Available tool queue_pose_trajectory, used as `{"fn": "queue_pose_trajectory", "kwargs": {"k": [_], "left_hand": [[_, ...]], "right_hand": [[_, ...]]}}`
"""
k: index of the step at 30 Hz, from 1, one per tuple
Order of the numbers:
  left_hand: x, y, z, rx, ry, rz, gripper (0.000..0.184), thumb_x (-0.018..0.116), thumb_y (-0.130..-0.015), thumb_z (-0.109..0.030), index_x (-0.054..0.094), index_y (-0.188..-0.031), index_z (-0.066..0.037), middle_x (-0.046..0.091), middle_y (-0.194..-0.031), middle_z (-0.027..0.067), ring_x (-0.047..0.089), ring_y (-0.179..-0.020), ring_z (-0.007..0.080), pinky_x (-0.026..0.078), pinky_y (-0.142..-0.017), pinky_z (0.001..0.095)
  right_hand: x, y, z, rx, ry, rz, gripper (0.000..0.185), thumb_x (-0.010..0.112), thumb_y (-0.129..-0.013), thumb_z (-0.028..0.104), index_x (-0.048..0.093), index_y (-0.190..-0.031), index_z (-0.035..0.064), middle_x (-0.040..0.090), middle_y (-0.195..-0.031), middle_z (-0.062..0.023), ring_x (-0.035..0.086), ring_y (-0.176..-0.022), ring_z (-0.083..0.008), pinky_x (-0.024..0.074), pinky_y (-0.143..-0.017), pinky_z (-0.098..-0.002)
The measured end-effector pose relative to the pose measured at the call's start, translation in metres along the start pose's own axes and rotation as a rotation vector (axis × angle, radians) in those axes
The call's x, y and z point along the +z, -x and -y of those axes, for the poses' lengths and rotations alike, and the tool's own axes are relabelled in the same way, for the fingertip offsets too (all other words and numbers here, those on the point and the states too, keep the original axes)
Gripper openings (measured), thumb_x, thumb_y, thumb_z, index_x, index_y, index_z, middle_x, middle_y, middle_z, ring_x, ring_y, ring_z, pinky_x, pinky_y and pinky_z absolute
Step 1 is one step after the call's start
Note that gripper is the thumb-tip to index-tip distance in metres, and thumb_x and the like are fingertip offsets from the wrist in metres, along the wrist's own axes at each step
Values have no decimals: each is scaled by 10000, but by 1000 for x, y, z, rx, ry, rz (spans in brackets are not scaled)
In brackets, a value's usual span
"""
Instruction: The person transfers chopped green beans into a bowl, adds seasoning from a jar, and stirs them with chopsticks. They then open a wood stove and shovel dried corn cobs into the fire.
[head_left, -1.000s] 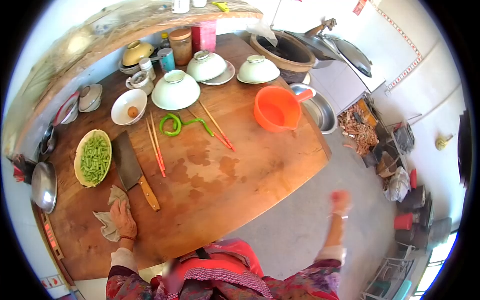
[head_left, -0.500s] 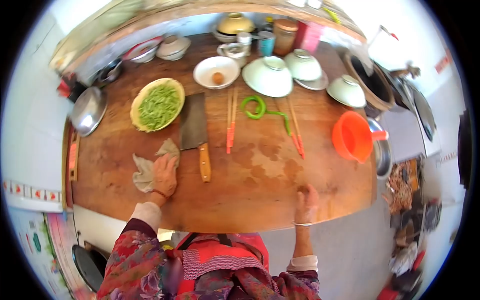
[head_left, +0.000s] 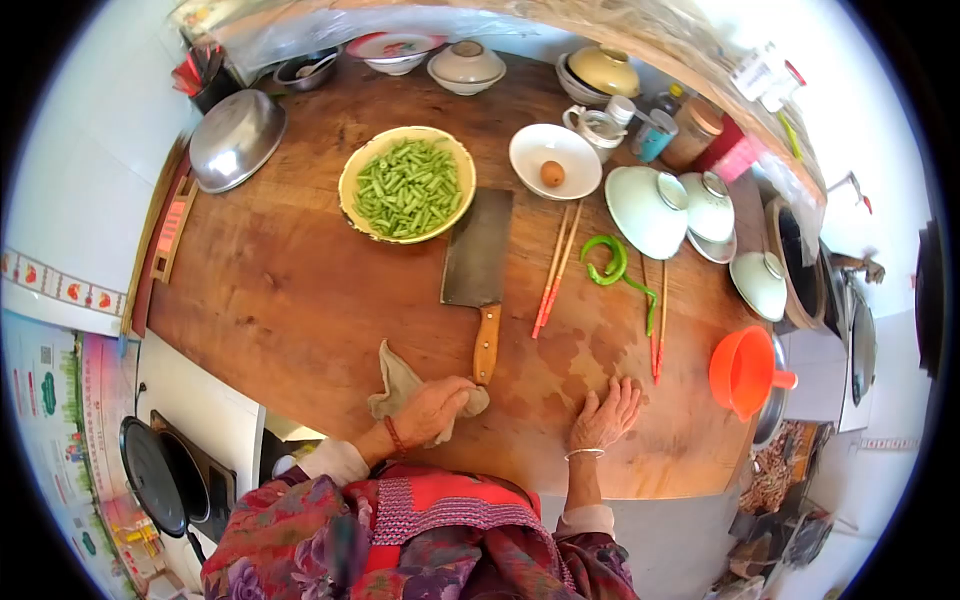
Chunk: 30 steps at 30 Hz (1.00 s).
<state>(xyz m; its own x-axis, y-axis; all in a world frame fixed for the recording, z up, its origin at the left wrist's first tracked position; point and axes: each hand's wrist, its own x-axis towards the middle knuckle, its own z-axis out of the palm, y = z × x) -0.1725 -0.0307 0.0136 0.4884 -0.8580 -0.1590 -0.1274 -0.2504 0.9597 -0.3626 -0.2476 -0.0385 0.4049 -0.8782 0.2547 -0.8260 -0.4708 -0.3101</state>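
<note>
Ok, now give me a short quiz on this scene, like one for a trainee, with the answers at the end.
1. What is the left hand touching? A, chopsticks; B, a cloth; C, an orange scoop.
2. True or false: the right hand is gripping the cleaver.
3. How many eggs are in the white bowl?

Key:
1. B.
2. False; its fingers are spread, with no cleaver in them.
3. One.

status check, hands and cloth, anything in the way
Left hand on crumpled cloth. Right hand open, palm down on table. Cleaver handle close to cloth, possible obstacle.
</note>
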Motion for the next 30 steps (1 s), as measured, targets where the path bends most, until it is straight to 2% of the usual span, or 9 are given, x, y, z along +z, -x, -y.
{"fn": "queue_pose_trajectory", "kwargs": {"k": [1,3,5,9,13,15,18,24,30], "left_hand": [[-15,-8,-4,-10,6,-14,234,504,-899,-165,561,-1068,-13,579,-966,167,556,-950,318,454,-811,385],[-45,-25,-6,258,-601,-162,243,480,-931,-186,561,-1079,-11,587,-1015,146,577,-968,279,465,-812,363],[-68,-49,5,134,-22,-479,331,502,-946,-245,510,-1171,-1,568,-1063,94,565,-973,194,473,-797,333],[-122,-107,19,-67,617,-847,415,544,-924,-223,402,-1230,18,568,-1067,130,598,-914,207,525,-732,324],[-149,-145,29,-111,711,-929,401,533,-875,-71,341,-1207,47,559,-1025,147,623,-784,205,540,-539,293],[-150,-150,29,-188,538,-1010,346,504,-850,-7,361,-1160,48,582,-925,164,611,-583,197,487,-388,278],[-155,-144,36,-237,501,-1004,317,469,-834,34,382,-1139,39,593,-833,164,565,-450,189,436,-324,263],[-173,-77,41,-207,393,-827,276,449,-821,41,483,-1094,22,601,-793,108,524,-437,127,388,-321,229],[-183,-35,39,-234,164,-567,535,473,-812,8,428,-1344,-30,585,-813,12,445,-486,36,341,-370,172]], "right_hand": [[0,0,-1,-14,0,12,419,605,-826,218,540,-1222,96,439,-1387,-81,289,-1354,-311,167,-1107,-501],[1,1,-3,-53,12,-32,412,601,-827,217,541,-1216,97,446,-1380,-78,307,-1344,-310,176,-1103,-504],[0,-1,-1,-92,23,-22,401,589,-832,216,540,-1207,82,452,-1373,-91,320,-1335,-313,191,-1096,-505],[0,-1,0,-106,35,-36,396,558,-846,207,532,-1207,48,466,-1353,-129,328,-1325,-325,210,-1089,-498],[-1,-2,-1,-121,19,-47,398,555,-847,206,530,-1211,47,472,-1346,-134,340,-1318,-328,217,-1087,-497],[3,-3,0,-122,32,-51,400,555,-848,209,529,-1213,47,474,-1343,-136,343,-1316,-327,219,-1086,-497],[1,-2,-4,-134,30,-76,399,560,-846,216,538,-1212,59,473,-1349,-118,338,-1322,-320,212,-1087,-500],[1,-1,0,-62,0,-46,385,574,-835,216,557,-1195,79,470,-1360,-75,333,-1326,-318,203,-1089,-507],[0,-3,1,-89,-12,-50,385,577,-839,214,550,-1197,75,468,-1356,-96,338,-1318,-331,210,-1084,-509]]}}
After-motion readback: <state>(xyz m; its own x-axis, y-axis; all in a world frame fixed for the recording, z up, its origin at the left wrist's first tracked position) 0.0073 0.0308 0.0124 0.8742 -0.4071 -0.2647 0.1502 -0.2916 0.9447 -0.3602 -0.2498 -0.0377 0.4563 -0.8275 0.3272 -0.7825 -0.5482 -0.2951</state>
